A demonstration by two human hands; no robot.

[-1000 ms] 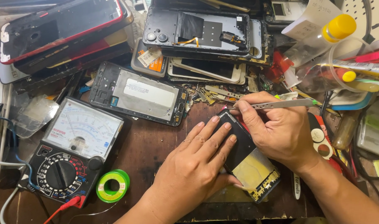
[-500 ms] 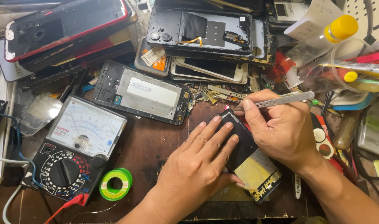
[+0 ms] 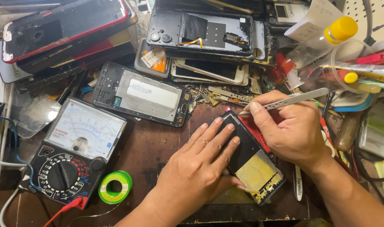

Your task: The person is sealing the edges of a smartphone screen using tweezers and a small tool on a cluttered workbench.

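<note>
Hands both down on the opened phone (image 3: 250, 162): left hand (image 3: 200, 168) spread flat, fingers apart, pinning the dark panel to the surface, right hand (image 3: 293, 130) pinched shut around metal tweezers (image 3: 284, 101), tips at the phone's far corner just beyond the left fingertips. Looks like mid-probe or picking at a small part there; calls next for a steady, fine nudge without slipping. Left wrist straight and low, right wrist cocked inward, multimeter (image 3: 72, 153) well to the left.
</note>
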